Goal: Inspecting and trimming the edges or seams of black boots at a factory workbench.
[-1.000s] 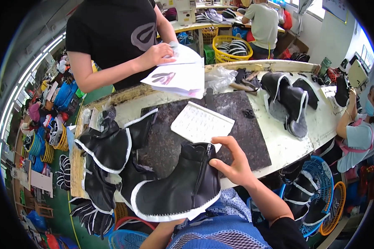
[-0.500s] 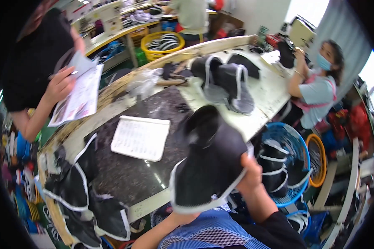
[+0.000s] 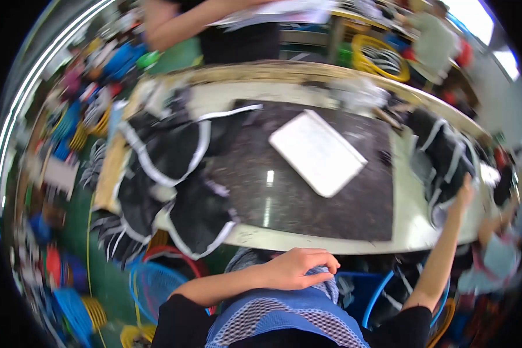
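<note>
My right hand (image 3: 463, 192), smeared by motion, reaches far right and has its fingers on a black shoe upper (image 3: 445, 184) with white edging. That upper lies in a group of black and grey ones at the table's right end. My left hand (image 3: 312, 268) hovers before my blue apron (image 3: 290, 316), its fingers bent together and nothing visible in them. Ahead of it, on the dark stone-like slab (image 3: 243, 180), lies a white notepad (image 3: 316, 152), tilted. More black uppers (image 3: 200, 211) with white edging are heaped at the table's left end, partly hanging over the front edge.
The white table (image 3: 307, 246) has a raised wooden rim (image 3: 232, 73) along the back. A person (image 3: 238, 43) with papers stands behind it; another person (image 3: 499, 255) sits at the right. Blue baskets (image 3: 156, 284) stand below the front edge. Clear plastic (image 3: 356, 95) lies near the rim.
My view has swung left. The black upper that was before my chest is now at the table's right end with my right hand. My left hand has come away from it.
</note>
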`<move>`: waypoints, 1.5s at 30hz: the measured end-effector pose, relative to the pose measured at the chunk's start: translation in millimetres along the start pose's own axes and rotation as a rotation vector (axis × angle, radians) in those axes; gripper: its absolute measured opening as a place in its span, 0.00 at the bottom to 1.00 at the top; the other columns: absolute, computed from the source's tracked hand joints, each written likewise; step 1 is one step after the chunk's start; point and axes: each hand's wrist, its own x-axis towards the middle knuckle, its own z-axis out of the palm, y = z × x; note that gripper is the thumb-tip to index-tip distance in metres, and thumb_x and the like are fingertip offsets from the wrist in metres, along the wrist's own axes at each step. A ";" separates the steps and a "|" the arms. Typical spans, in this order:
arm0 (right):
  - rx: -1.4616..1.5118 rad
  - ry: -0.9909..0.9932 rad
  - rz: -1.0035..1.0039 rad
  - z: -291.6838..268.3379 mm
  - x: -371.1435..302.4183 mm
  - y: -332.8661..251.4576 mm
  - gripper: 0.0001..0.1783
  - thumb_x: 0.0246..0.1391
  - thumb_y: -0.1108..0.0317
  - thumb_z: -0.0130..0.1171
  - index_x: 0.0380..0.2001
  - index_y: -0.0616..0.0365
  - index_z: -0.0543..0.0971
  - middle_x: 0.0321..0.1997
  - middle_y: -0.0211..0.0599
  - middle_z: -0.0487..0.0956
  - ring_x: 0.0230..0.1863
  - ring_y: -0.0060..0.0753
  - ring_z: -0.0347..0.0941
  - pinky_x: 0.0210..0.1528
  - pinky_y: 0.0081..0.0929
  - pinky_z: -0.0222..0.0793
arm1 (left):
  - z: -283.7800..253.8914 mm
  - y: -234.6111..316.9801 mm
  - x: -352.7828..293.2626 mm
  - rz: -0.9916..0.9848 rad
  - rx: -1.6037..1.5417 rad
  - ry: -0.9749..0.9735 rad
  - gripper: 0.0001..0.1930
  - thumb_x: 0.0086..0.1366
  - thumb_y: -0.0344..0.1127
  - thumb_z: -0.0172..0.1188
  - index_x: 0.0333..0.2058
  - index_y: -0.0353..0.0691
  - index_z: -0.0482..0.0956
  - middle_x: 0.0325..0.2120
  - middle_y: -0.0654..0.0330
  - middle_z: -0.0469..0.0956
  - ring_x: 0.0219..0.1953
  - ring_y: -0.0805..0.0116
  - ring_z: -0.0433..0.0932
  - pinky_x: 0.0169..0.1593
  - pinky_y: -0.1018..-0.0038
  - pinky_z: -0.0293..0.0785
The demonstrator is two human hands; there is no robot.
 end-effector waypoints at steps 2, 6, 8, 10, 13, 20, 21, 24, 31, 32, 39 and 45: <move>0.465 -0.139 0.031 19.1 7.2 29.5 0.35 0.57 0.49 0.57 0.57 0.68 0.69 0.56 0.43 0.73 0.54 0.38 0.71 0.59 0.32 0.63 | -22.9 7.3 -23.5 0.013 0.091 0.167 0.06 0.60 0.29 0.60 0.37 0.37 0.77 0.44 0.56 0.78 0.44 0.64 0.78 0.47 0.70 0.74; 0.456 -0.029 -0.065 23.2 -26.6 50.7 0.30 0.63 0.53 0.48 0.58 0.68 0.66 0.59 0.44 0.70 0.57 0.37 0.68 0.61 0.30 0.60 | -89.8 15.0 -95.6 -0.108 0.451 0.778 0.04 0.58 0.26 0.61 0.33 0.36 0.78 0.36 0.57 0.81 0.37 0.64 0.80 0.43 0.71 0.75; 0.317 0.150 -0.229 4.3 -52.4 35.7 0.27 0.63 0.55 0.47 0.55 0.68 0.68 0.56 0.44 0.72 0.55 0.37 0.69 0.59 0.30 0.63 | -135.1 -4.2 -117.3 -0.147 0.655 1.080 0.07 0.57 0.27 0.62 0.35 0.35 0.76 0.36 0.56 0.79 0.39 0.63 0.79 0.46 0.71 0.73; 0.038 0.445 -0.530 -23.4 -71.4 24.6 0.22 0.65 0.59 0.44 0.47 0.70 0.71 0.45 0.46 0.78 0.46 0.38 0.74 0.51 0.28 0.69 | -181.9 -25.0 -109.8 -0.179 0.893 1.199 0.14 0.54 0.32 0.66 0.38 0.36 0.74 0.41 0.54 0.77 0.44 0.58 0.76 0.50 0.67 0.71; 0.091 0.198 -0.711 -1.9 -99.2 28.0 0.14 0.63 0.64 0.50 0.44 0.65 0.73 0.38 0.41 0.79 0.39 0.32 0.75 0.45 0.27 0.71 | -221.8 -45.4 -73.0 -0.337 1.482 1.212 0.28 0.47 0.46 0.71 0.42 0.38 0.72 0.47 0.52 0.72 0.48 0.53 0.72 0.49 0.62 0.69; -0.111 -0.643 -0.408 38.6 -202.8 -31.6 0.05 0.57 0.74 0.54 0.36 0.63 0.76 0.31 0.35 0.78 0.32 0.21 0.74 0.33 0.18 0.70 | -274.7 -49.7 -104.2 -0.343 1.199 1.290 0.09 0.61 0.40 0.54 0.31 0.41 0.72 0.25 0.46 0.75 0.28 0.41 0.75 0.31 0.56 0.69; -0.132 -0.693 -0.319 44.4 -200.7 -29.9 0.06 0.56 0.73 0.56 0.36 0.63 0.76 0.31 0.35 0.79 0.33 0.21 0.75 0.34 0.19 0.71 | -280.3 -40.2 -115.4 -0.284 1.240 1.324 0.10 0.65 0.39 0.52 0.30 0.39 0.70 0.23 0.50 0.72 0.26 0.53 0.73 0.32 0.61 0.68; -0.304 -0.638 -0.457 66.7 -178.6 -18.3 0.08 0.54 0.73 0.57 0.37 0.63 0.78 0.32 0.34 0.79 0.35 0.23 0.75 0.35 0.22 0.72 | -261.5 5.2 -130.3 -0.058 1.077 1.346 0.10 0.68 0.35 0.54 0.32 0.33 0.69 0.24 0.62 0.68 0.29 0.75 0.65 0.35 0.77 0.66; -0.499 -0.646 -0.721 136.0 -168.6 -19.7 0.10 0.48 0.71 0.60 0.36 0.56 0.80 0.33 0.38 0.76 0.35 0.38 0.76 0.37 0.31 0.72 | -83.0 35.3 -102.4 0.020 1.132 0.807 0.03 0.55 0.21 0.56 0.29 0.34 0.73 0.39 0.48 0.80 0.41 0.52 0.79 0.46 0.65 0.73; -0.592 -0.604 -0.833 137.6 -168.1 -19.3 0.09 0.48 0.69 0.60 0.34 0.55 0.80 0.32 0.38 0.76 0.36 0.40 0.76 0.38 0.34 0.71 | -65.1 23.4 -95.9 -0.010 1.100 0.777 0.06 0.50 0.20 0.57 0.26 0.36 0.72 0.39 0.50 0.80 0.40 0.53 0.79 0.45 0.64 0.73; -0.980 -0.634 -0.971 156.2 -176.1 -29.1 0.05 0.47 0.66 0.60 0.25 0.56 0.79 0.31 0.43 0.76 0.36 0.47 0.76 0.37 0.42 0.72 | -49.1 -0.8 -91.6 -0.010 1.048 0.831 0.11 0.45 0.25 0.63 0.30 0.36 0.73 0.41 0.54 0.78 0.41 0.54 0.78 0.43 0.64 0.72; -1.243 -0.849 -0.877 152.8 -185.9 -66.5 0.04 0.47 0.71 0.58 0.25 0.60 0.78 0.29 0.42 0.79 0.30 0.43 0.78 0.34 0.37 0.73 | -26.9 8.7 -76.2 0.294 0.716 0.726 0.13 0.50 0.28 0.66 0.35 0.37 0.76 0.35 0.56 0.80 0.31 0.62 0.80 0.33 0.71 0.76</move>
